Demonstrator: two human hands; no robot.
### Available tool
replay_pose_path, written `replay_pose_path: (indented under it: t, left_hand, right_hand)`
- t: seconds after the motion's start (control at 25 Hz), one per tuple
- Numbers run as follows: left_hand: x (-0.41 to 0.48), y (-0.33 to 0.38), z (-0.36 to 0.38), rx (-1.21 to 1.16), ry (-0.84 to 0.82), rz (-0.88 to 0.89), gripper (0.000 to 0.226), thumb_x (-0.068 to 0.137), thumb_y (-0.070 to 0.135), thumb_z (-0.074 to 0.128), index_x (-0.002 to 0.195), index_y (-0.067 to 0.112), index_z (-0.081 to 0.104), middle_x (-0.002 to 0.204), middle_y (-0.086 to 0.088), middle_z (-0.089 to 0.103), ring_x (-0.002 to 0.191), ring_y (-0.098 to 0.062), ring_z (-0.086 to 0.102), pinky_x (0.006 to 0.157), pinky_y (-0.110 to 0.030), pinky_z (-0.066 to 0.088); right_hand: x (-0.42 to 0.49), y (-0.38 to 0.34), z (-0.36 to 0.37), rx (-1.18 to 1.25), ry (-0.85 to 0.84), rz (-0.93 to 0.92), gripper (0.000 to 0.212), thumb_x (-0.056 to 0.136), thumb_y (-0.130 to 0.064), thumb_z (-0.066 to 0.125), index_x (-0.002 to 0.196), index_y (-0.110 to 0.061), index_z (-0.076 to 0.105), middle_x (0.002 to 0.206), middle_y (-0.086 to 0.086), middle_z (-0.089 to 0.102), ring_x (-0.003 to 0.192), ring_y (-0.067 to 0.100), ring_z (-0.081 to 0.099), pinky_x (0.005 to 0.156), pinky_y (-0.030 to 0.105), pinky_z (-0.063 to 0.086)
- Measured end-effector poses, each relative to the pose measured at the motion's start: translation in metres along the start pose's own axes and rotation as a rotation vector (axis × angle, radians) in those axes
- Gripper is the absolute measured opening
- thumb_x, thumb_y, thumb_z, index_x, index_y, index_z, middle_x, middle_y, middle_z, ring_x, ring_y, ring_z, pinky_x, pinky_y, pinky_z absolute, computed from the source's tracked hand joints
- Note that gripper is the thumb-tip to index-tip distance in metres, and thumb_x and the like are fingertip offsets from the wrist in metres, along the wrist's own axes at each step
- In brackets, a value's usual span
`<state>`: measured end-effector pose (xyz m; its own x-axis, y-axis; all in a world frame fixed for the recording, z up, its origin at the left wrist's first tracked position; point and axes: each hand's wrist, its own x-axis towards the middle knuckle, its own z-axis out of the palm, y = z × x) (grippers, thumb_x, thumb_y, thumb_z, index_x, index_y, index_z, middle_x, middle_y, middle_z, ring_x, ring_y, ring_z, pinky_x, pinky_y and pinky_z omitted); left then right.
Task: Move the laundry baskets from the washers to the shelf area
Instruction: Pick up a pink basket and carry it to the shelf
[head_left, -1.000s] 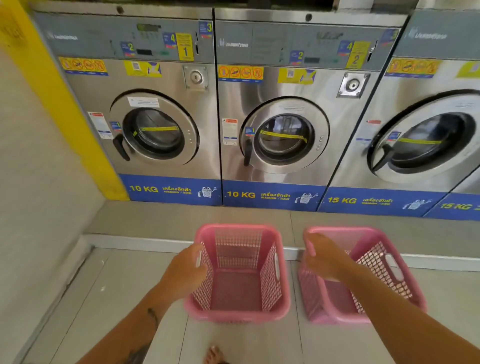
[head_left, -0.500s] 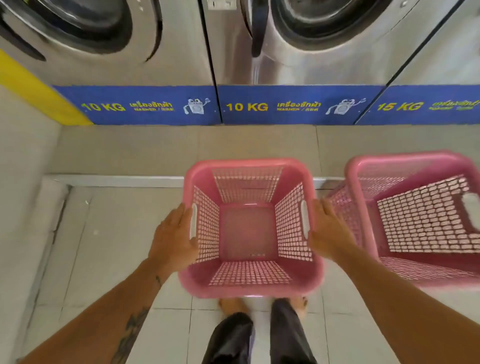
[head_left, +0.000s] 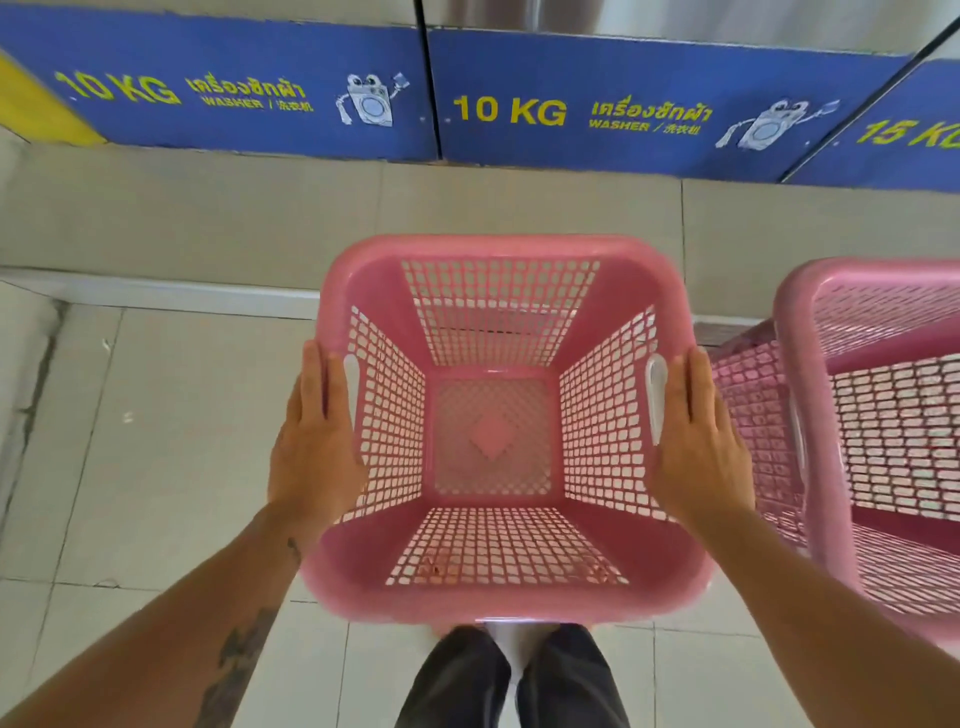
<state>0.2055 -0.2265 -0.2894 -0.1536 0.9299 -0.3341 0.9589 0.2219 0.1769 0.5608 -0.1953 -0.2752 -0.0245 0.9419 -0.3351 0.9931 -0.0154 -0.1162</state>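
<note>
An empty pink mesh laundry basket (head_left: 498, 249) stands upright right below me, seen from above. My left hand (head_left: 314, 447) presses flat against its left side by the white handle slot. On the opposite side my right hand (head_left: 696, 441) clasps the wall by the other handle slot. A second pink laundry basket (head_left: 789, 395) sits tilted just to the right, cut off by the frame edge. The blue base panels of the washers (head_left: 623, 119) run along the top.
The washers stand on a raised tiled step (head_left: 156, 218) with a pale edge. A yellow wall strip (head_left: 31, 109) is at the top left. My legs in dark trousers (head_left: 509, 680) are under the basket. Pale floor tiles (head_left: 156, 467) spread to the left.
My right hand moved from the second basket to the first one's right side. The view tilted down and closer to the basket, which now fills more of the frame between both hands.
</note>
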Motion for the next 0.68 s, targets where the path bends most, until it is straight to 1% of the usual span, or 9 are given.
replay_pose_path:
  t: [0.08,0.12,0.16,0.24,0.32,0.4,0.48,0.56,0.68]
  left_hand:
    - [0.005,0.004,-0.019,-0.046,0.025,0.017,0.107,0.079,0.016,0.072,0.154,0.015,-0.005,0.163,-0.009,-0.005,0.145,-0.036,0.023,0.09,-0.047,0.054]
    - [0.005,0.006,-0.033,-0.078,0.033,0.025,0.104,0.081,0.014,0.07,0.154,0.017,-0.004,0.163,-0.007,-0.003,0.144,-0.036,0.027,0.09,-0.047,0.056]
    - [0.002,0.007,-0.053,-0.119,0.037,0.021,0.101,0.081,0.012,0.068,0.154,0.019,-0.002,0.163,-0.005,0.0,0.14,-0.036,0.035,0.087,-0.047,0.057]
    - [-0.017,0.004,-0.095,-0.177,0.045,-0.024,0.096,0.082,0.011,0.066,0.154,0.024,0.004,0.162,-0.002,0.009,0.129,-0.034,0.049,0.082,-0.044,0.059]
    - [-0.05,0.002,-0.141,-0.18,0.053,-0.087,0.088,0.084,0.011,0.064,0.153,0.023,0.012,0.161,-0.004,0.016,0.124,-0.034,0.054,0.081,-0.042,0.057]
    - [-0.097,0.002,-0.194,-0.202,0.073,-0.155,0.082,0.085,0.013,0.064,0.152,0.021,0.018,0.159,-0.006,0.023,0.119,-0.034,0.058,0.08,-0.042,0.056]
    - [-0.134,0.005,-0.234,-0.236,0.093,-0.183,0.081,0.085,0.01,0.063,0.152,0.02,0.02,0.159,-0.005,0.024,0.122,-0.034,0.055,0.088,-0.044,0.053]
    - [-0.186,0.009,-0.279,-0.291,0.152,-0.273,0.079,0.085,0.009,0.061,0.153,0.019,0.022,0.16,-0.004,0.024,0.127,-0.034,0.051,0.096,-0.046,0.048]
    - [-0.266,0.01,-0.31,-0.292,0.291,-0.336,0.074,0.087,0.018,0.059,0.152,0.021,0.025,0.159,-0.004,0.028,0.135,-0.031,0.044,0.105,-0.045,0.041]
  right_hand:
    - [0.016,-0.002,-0.023,0.004,-0.008,0.005,0.093,0.079,-0.003,0.059,0.152,-0.008,0.003,0.162,0.011,0.0,0.13,0.042,0.043,0.084,0.049,0.055]
    - [0.023,-0.004,-0.037,-0.009,-0.007,-0.007,0.096,0.078,-0.004,0.062,0.152,-0.01,0.002,0.162,0.011,0.0,0.127,0.041,0.047,0.082,0.048,0.056]
    - [0.026,-0.007,-0.054,-0.036,-0.008,-0.031,0.098,0.078,-0.006,0.064,0.152,-0.011,0.001,0.162,0.011,-0.001,0.126,0.041,0.048,0.083,0.046,0.056]
    - [0.024,-0.021,-0.088,-0.091,-0.036,-0.102,0.098,0.08,-0.008,0.062,0.152,-0.011,-0.004,0.163,0.011,-0.006,0.134,0.037,0.041,0.09,0.044,0.054]
    - [0.009,-0.04,-0.128,-0.125,-0.031,-0.163,0.097,0.08,-0.009,0.06,0.153,-0.01,-0.004,0.163,0.01,-0.009,0.136,0.034,0.038,0.09,0.044,0.054]
    - [-0.02,-0.065,-0.18,-0.177,-0.024,-0.227,0.096,0.079,-0.011,0.06,0.153,-0.008,-0.002,0.163,0.01,-0.006,0.132,0.033,0.041,0.087,0.045,0.053]
    - [-0.038,-0.077,-0.223,-0.208,0.004,-0.274,0.096,0.078,-0.013,0.061,0.152,-0.007,0.0,0.163,0.01,-0.001,0.127,0.033,0.045,0.085,0.046,0.051]
    - [-0.066,-0.092,-0.275,-0.213,0.027,-0.363,0.098,0.075,-0.014,0.063,0.152,-0.007,0.002,0.162,0.009,0.002,0.125,0.034,0.045,0.085,0.046,0.05]
    - [-0.101,-0.108,-0.323,-0.205,0.12,-0.525,0.093,0.076,-0.018,0.061,0.151,-0.007,0.006,0.161,0.009,0.007,0.126,0.032,0.044,0.085,0.045,0.049]
